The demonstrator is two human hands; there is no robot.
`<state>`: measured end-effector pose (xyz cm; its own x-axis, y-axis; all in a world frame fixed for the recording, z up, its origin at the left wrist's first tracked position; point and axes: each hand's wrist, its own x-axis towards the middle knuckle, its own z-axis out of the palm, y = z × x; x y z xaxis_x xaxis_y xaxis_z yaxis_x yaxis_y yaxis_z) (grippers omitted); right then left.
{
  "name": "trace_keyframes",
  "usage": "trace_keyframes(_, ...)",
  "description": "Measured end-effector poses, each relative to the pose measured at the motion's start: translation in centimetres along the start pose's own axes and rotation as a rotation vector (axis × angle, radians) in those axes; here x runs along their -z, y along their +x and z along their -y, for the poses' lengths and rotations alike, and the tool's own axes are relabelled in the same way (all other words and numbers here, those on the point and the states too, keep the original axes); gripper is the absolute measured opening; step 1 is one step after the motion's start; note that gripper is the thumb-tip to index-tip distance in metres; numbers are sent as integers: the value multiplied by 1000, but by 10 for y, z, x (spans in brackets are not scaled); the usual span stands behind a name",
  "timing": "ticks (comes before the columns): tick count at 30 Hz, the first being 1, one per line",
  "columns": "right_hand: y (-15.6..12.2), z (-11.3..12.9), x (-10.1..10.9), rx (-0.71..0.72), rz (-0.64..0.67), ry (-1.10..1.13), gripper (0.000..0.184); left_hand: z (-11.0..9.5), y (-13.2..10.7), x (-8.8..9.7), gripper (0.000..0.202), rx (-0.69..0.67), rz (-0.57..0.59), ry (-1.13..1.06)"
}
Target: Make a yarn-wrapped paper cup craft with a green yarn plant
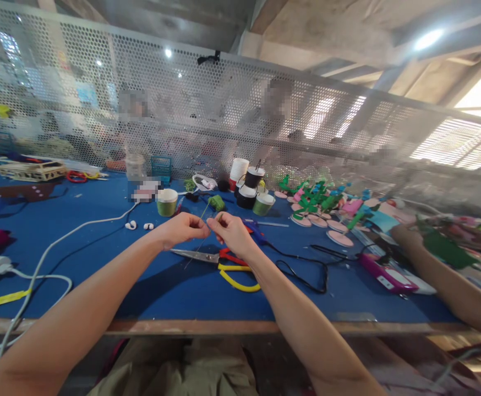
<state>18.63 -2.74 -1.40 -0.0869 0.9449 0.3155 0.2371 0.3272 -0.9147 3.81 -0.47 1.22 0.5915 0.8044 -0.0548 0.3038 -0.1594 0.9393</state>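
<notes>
The thin wire (203,214) is pinched between your two hands, held above the middle of the blue table (100,264). Its long axis runs slantwise — from low on the left, under your left hand, up and away to the right, where its far end points toward the green roll (217,203). I cannot tell whether it touches that roll.

Your left hand (182,228) is closed on the wire's nearer, lower stretch, fingertips pressed together. Your right hand (232,234) is closed the same way just beside it, so that the fingertips of both nearly meet. Neither hand is clearly the nearer one; both are on the wire, with the right one a shade closer to its upper end.

Directly below the hands lie the scissors (207,256), flat on the table — blades to your left, red and yellow handles to your right. Farther right, well apart from your hands, a co-worker's arm (451,289) rests along the table edge.
</notes>
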Motion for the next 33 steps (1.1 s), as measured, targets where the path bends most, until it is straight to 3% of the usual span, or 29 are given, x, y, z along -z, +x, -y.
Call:
trace_keyframes(8, 1, -1, -1, -15, -18, 32, 37, -1, 0, -3, 20, 8, -18, -50)
trace_keyframes(13, 0, 1, -1, 4, -4, -3, 37, -1, -1, 4, 19, -44, 38, 89)
trace_keyframes(20, 0, -1, -1, 23, -17, -57, 35, -2, -2, 4, 20, -135, -40, 260)
trace_keyframes(29, 1, -3, -2, 45, -92, -138, 36, 4, 3, -6, 15, -145, -135, 215)
trace_keyframes(33, 1, -3, -1, -21, 10, 55, 35, 4, 3, -5, 15, -111, -53, 83)
